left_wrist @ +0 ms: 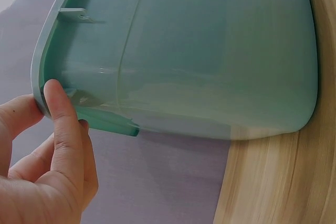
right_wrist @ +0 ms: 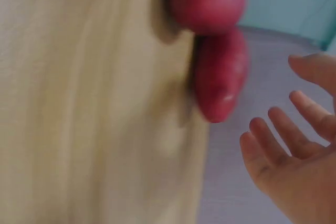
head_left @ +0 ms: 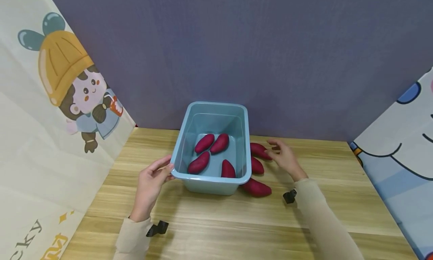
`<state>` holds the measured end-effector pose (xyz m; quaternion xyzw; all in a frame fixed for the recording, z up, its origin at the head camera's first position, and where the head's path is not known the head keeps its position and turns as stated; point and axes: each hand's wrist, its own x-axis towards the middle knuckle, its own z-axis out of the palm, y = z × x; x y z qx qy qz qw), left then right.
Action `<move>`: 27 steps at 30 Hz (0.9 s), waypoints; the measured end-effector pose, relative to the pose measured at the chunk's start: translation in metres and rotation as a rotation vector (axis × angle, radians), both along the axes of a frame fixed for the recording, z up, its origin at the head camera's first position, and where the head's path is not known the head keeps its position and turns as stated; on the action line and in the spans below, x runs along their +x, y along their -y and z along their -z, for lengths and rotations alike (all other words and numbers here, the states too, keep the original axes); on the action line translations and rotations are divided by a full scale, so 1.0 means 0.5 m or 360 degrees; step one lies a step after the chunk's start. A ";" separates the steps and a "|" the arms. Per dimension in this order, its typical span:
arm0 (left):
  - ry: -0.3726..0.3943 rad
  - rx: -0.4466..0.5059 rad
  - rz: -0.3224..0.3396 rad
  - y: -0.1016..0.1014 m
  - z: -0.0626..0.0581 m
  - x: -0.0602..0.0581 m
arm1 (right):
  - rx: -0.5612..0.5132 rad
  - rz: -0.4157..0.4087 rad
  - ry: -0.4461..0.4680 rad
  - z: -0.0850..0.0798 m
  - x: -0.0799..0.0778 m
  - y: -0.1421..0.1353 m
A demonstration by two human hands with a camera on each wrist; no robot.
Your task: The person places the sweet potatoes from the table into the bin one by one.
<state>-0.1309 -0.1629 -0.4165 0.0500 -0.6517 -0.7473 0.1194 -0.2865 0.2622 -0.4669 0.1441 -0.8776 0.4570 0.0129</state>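
Note:
A light blue plastic bin stands on the wooden table with several dark red sweet potatoes inside, one of them at its left. My left hand pinches the bin's near left rim between thumb and fingers, as the left wrist view of the hand shows. To the bin's right lie three more sweet potatoes: a far one, a middle one and a near one. Over the far one's right end is my right hand, fingers spread and holding nothing; the right wrist view shows a gap to that sweet potato.
A grey-purple panel rises right behind the bin at the table's back edge. Printed cloths with cartoon figures hang at the left and right. Wood-grain table extends in front of the bin. Small black devices sit at both wrists.

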 end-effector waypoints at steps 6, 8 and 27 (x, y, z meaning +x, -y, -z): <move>-0.0003 0.0002 0.0007 0.000 0.001 -0.001 | 0.0006 0.0059 0.0164 0.040 -0.012 -0.009; -0.0002 0.0003 0.0006 0.000 0.001 -0.002 | 0.0009 0.0062 0.0224 0.049 -0.014 -0.010; 0.0005 -0.0014 0.0003 0.002 0.000 -0.001 | -0.0048 0.0107 0.0295 0.075 -0.022 -0.004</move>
